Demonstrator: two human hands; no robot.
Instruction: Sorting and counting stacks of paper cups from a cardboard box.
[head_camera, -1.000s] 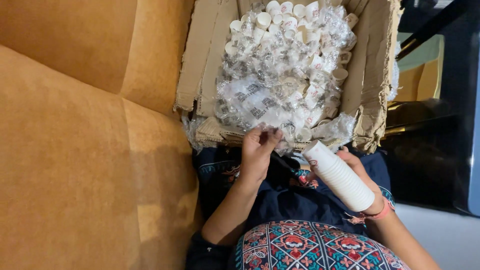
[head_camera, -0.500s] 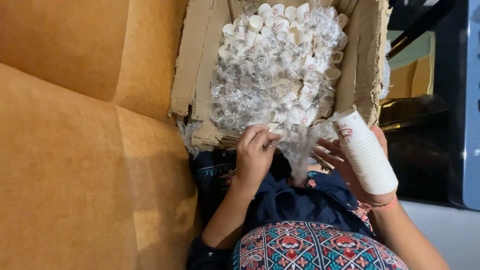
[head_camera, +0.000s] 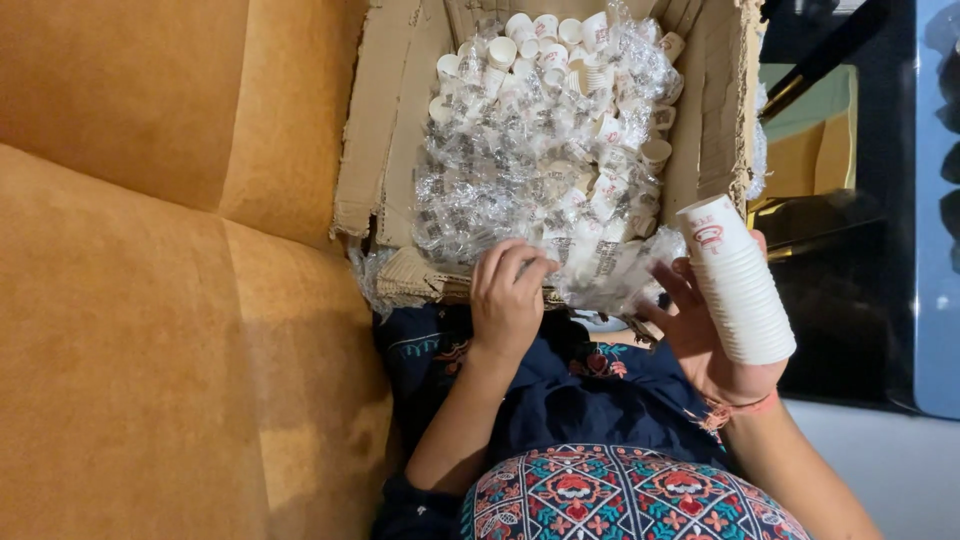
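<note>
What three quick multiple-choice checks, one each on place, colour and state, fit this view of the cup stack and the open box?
1. Where is the stack of white paper cups?
A. in the right hand
B. inside the brown cardboard box
C. on the orange cushion

2. What colour is the cushion beside the box?
A. blue
B. orange
C. white

3. What is the left hand doing?
A. gripping the stack
B. lying flat on the cushion
C. resting on the clear plastic-wrapped cup sleeves at the box's near edge

Answers: 1 A, the right hand's palm and fingers support the stack outside the box. 2 B, the upholstery is plainly orange. 3 C, its fingers curl onto the crinkled plastic.
</note>
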